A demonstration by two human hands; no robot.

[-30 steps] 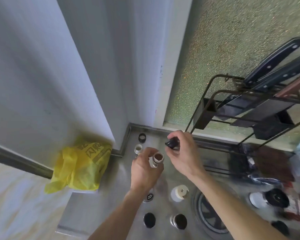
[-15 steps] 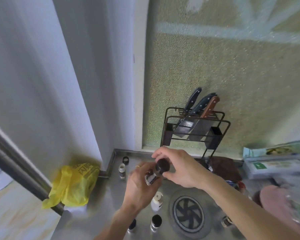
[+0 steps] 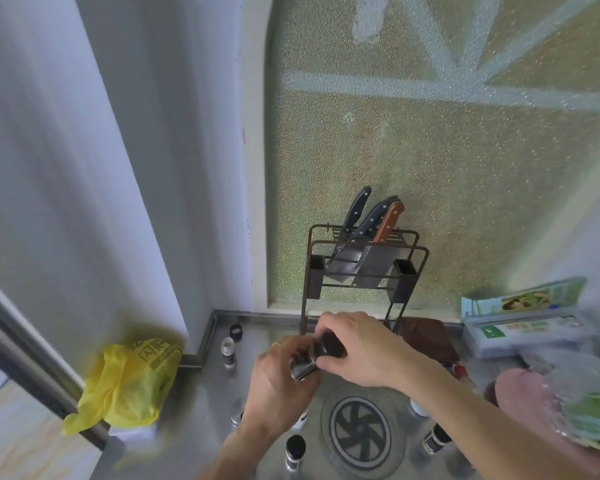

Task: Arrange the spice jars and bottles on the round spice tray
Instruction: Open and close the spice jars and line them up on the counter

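Observation:
My left hand (image 3: 278, 386) grips a small glass spice jar (image 3: 302, 365) above the steel counter. My right hand (image 3: 364, 348) holds the jar's black cap (image 3: 328, 348), which sits on the jar's mouth. The round spice tray (image 3: 361, 433), a steel disc with a dark fan-shaped centre, lies just below my hands. A black-capped jar (image 3: 294, 451) stands left of the tray and another (image 3: 435, 439) stands at its right. An uncapped jar (image 3: 228, 351) and a loose black cap (image 3: 235, 331) sit in the back left corner.
A wire knife rack (image 3: 362, 268) with several knives stands against the frosted window behind my hands. A yellow plastic bag (image 3: 129, 382) lies at the counter's left edge. Boxes of wrap (image 3: 523, 327) and a pink cloth (image 3: 534, 407) are at the right.
The cap in my right hand has come down from beside the open jar onto its mouth. My head has tilted up, so more of the window and knife rack shows.

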